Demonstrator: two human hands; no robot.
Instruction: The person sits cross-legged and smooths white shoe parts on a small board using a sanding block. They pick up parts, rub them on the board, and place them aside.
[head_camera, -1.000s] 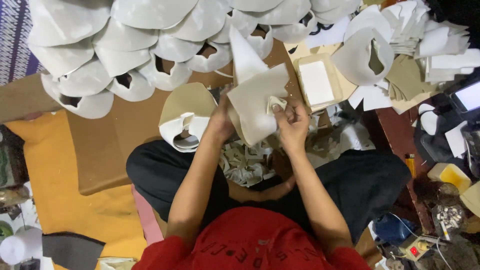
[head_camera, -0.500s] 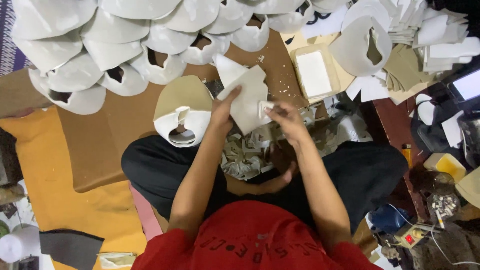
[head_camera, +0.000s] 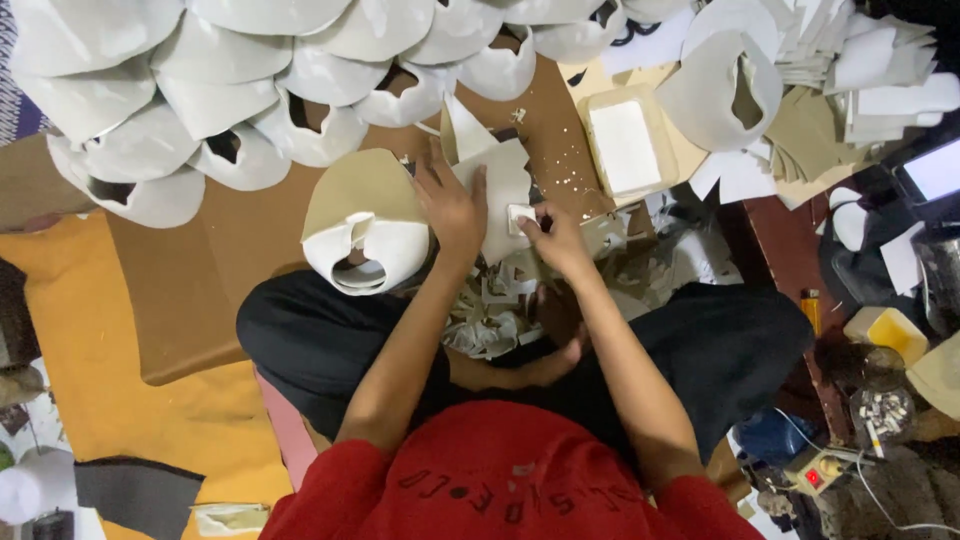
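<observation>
Left hand: my left hand (head_camera: 452, 205) lies spread flat on the white cut sheet (head_camera: 503, 190).
Right hand: my right hand (head_camera: 553, 235) pinches a small white piece (head_camera: 520, 218) at that sheet's right edge.
Sheet: on the brown cardboard (head_camera: 240, 240), just right of the curved white shell (head_camera: 368, 225).

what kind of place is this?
Probably a small home workshop for handmade shoe or similar parts, worked on the floor. Stacked white curved pieces fill the top, offcut scraps lie in the lap, and both hands press a white cut piece on brown board.
</observation>
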